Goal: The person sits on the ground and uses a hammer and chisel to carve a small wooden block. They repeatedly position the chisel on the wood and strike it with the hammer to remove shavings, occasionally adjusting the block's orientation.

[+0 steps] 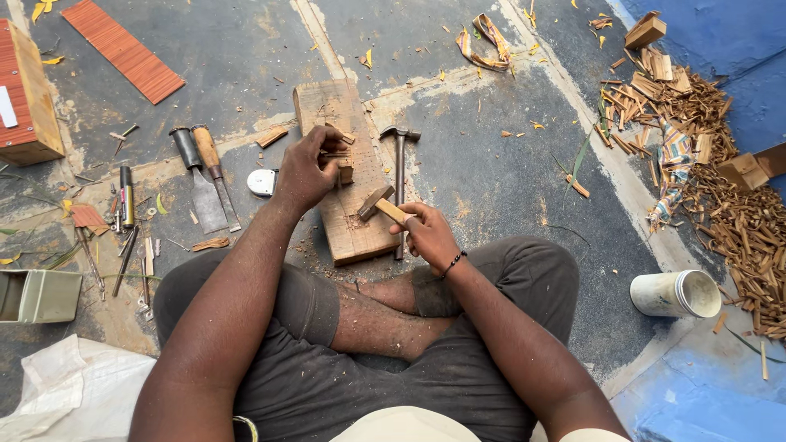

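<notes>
Risk one: I judge the left hand (307, 168), pinching a small wood piece (345, 172) on the chopping block (344, 176), sits close to the strike path of the wooden mallet (378, 203) gripped by the right hand (427, 236); a glancing blow could hit fingers or tip the piece. Steel hammer (399, 164) lies just beside the block on the floor (491, 164). Left fingertips and the piece's shape are hidden; I cannot tell any tool under them.
</notes>
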